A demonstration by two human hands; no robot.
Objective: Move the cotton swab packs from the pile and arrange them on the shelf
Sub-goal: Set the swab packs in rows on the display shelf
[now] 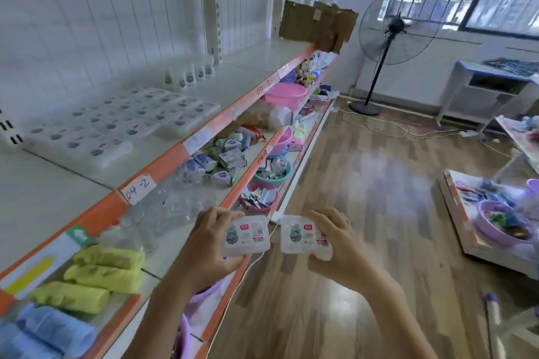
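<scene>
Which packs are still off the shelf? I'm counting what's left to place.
Two: the left hand grips one cotton swab pack, the right hand another pack, both held beside the shelf.

A small shop: labelled goods shelves (163, 163), stocked basins (284, 93).

Counts from my view
I count two swab packs (247, 235), three yellow rolls (108, 274), one fan (390, 35), two hands (204, 242).

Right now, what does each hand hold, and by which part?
The left hand grips one cotton swab pack by its left end. The right hand grips another pack by its right end.
</scene>
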